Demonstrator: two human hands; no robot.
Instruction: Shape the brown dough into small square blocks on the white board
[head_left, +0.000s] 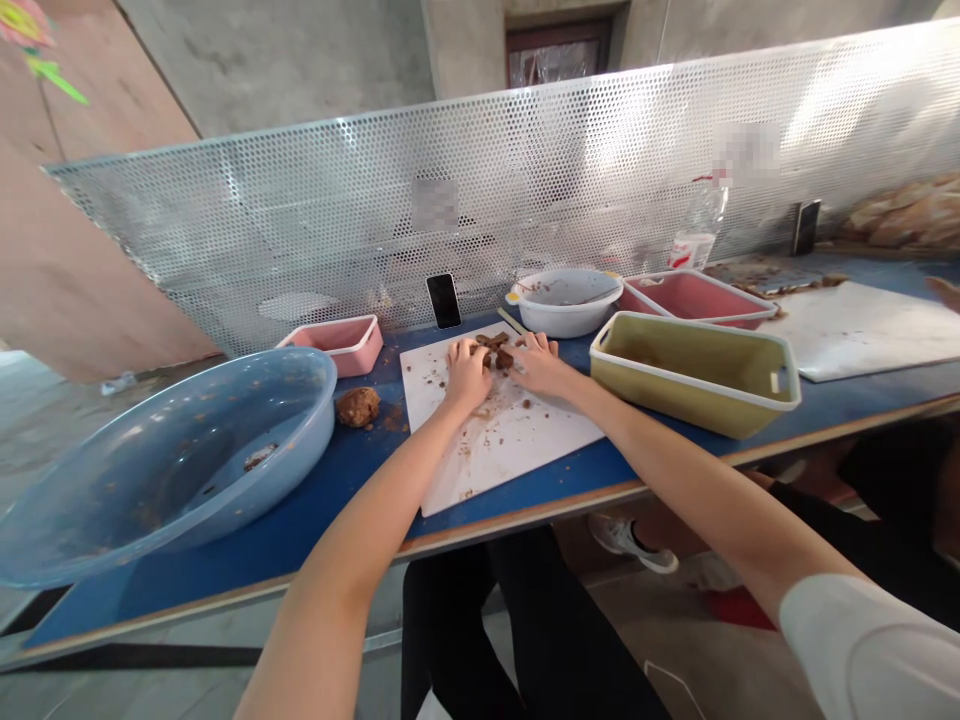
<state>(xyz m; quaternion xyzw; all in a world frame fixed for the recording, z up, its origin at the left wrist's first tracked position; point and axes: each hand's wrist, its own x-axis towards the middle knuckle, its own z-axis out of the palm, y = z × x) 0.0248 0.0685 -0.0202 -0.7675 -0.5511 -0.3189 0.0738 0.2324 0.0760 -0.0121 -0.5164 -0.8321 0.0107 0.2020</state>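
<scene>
Both my hands rest on a white cutting board (525,440) on the blue table. My left hand (466,372) is curled, its fingers pressed onto a small pile of brown pieces (496,352) at the board's far edge. My right hand (541,364) is curled on the same pile from the right. Brown crumbs are scattered over the board. A brown lump (358,406) lies on the table just left of the board.
A large blue basin (150,470) sits at the left, a pink tray (337,343) behind it. A phone (444,300) leans on the perforated screen. A white bowl (566,300), a yellow-green tub (694,372), a red tray (697,297) and a second white board (862,330) stand to the right.
</scene>
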